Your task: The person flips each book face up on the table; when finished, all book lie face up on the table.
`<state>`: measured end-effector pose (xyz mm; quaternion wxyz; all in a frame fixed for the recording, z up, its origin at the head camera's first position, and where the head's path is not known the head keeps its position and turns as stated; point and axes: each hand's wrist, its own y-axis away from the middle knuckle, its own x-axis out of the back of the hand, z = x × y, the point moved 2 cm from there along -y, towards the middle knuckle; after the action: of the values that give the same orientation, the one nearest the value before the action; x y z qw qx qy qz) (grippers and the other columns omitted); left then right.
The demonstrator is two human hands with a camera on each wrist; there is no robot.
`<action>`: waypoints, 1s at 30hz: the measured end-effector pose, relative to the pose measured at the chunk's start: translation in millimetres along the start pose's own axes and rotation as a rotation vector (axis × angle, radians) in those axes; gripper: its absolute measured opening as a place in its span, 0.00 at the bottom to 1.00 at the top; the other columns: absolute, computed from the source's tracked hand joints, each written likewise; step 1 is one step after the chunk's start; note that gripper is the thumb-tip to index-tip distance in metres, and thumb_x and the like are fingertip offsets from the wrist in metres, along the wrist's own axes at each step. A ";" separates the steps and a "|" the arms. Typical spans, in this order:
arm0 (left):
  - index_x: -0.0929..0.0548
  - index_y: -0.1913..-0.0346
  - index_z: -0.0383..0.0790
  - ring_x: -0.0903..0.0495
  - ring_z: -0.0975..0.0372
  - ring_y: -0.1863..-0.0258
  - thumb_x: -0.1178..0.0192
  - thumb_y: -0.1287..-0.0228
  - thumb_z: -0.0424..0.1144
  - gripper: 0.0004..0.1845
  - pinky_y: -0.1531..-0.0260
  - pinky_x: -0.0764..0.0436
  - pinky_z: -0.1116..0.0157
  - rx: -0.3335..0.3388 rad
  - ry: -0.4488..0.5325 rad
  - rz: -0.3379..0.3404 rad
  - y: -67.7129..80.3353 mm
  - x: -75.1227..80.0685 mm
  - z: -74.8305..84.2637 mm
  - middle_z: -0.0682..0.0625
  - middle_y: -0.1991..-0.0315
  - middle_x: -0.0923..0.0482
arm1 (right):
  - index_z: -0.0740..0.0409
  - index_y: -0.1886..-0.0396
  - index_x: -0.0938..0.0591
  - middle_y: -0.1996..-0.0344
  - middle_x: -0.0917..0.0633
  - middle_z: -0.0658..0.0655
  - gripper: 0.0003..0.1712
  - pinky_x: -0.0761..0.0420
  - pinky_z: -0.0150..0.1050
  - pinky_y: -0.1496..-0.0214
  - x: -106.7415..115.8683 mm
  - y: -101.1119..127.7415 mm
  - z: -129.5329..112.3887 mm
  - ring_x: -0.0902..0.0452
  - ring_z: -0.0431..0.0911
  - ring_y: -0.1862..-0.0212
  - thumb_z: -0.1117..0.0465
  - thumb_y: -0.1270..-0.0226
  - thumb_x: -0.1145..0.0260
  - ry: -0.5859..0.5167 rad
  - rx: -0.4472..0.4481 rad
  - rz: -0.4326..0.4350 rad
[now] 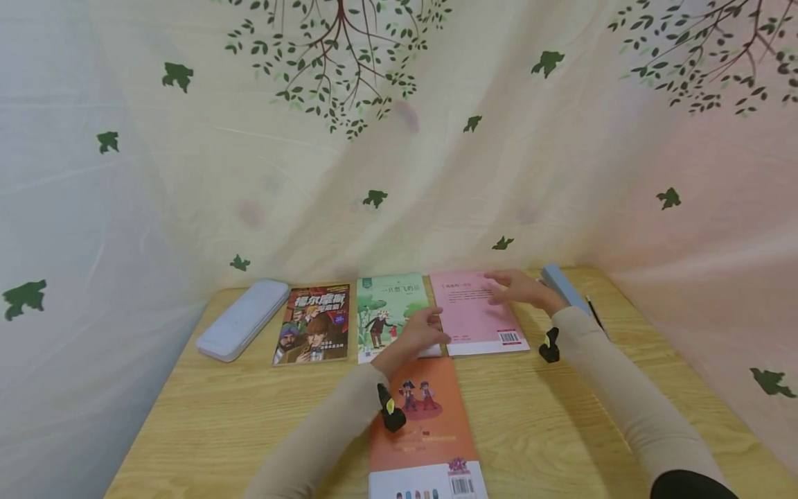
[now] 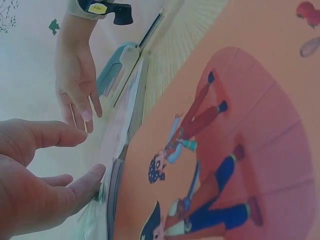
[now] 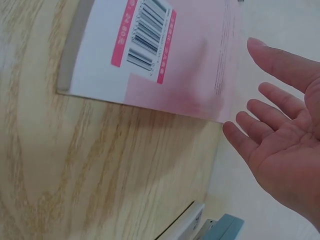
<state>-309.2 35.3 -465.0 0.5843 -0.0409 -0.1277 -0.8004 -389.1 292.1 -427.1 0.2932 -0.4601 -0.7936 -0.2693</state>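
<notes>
A pink book [image 1: 470, 322] lies back cover up at the rear of the table, its barcode near the front right corner. Over its right side hovers my right hand [image 1: 524, 287], fingers extended and holding nothing. My left hand [image 1: 416, 336] is above the gap between the pink book and a green illustrated book [image 1: 399, 294], thumb and fingers apart. Nothing is in its grasp in the left wrist view. Below the left wrist lies an orange book [image 1: 430, 440] with two cartoon figures. In the right wrist view, the right palm [image 3: 295, 145] shows beside the pink book.
Left of the green book lies a comic-style book [image 1: 314, 326] with a detective on its cover. A pale oblong case [image 1: 243, 320] rests at the far left. On the right are a blue box-like object [image 1: 564, 287] and a pen [image 1: 597, 315]. A leaf-patterned curtain [image 1: 299, 180] hangs behind the table.
</notes>
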 end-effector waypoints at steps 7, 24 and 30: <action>0.32 0.26 0.36 0.27 0.44 0.31 0.29 0.48 0.24 0.43 0.33 0.22 0.51 0.026 -0.055 0.010 -0.7 -7.6 4.7 0.34 0.30 0.29 | 0.71 0.22 0.41 0.22 0.42 0.73 0.44 0.45 0.69 0.23 -0.8 2.3 10.7 0.49 0.74 0.23 0.63 0.31 0.31 -0.029 0.016 0.018; 0.35 0.24 0.32 0.26 0.46 0.31 0.31 0.50 0.16 0.47 0.35 0.21 0.55 0.004 0.013 -0.053 -4.2 -7.4 -2.5 0.36 0.28 0.30 | 0.69 0.22 0.39 0.24 0.39 0.74 0.43 0.42 0.66 0.22 -6.8 6.4 26.9 0.46 0.70 0.23 0.62 0.32 0.30 -0.016 -0.050 0.047; 0.37 0.24 0.31 0.26 0.44 0.31 0.32 0.51 0.13 0.48 0.35 0.21 0.53 0.018 0.063 -0.079 -5.7 -6.6 -4.4 0.34 0.29 0.30 | 0.71 0.22 0.41 0.24 0.41 0.75 0.44 0.44 0.66 0.21 -9.1 9.0 28.4 0.49 0.70 0.22 0.63 0.32 0.31 -0.047 -0.051 0.030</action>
<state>-312.2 41.9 -471.6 0.5562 -0.0051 -0.1180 -0.8226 -383.6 310.6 -451.6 0.2667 -0.4854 -0.7862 -0.2740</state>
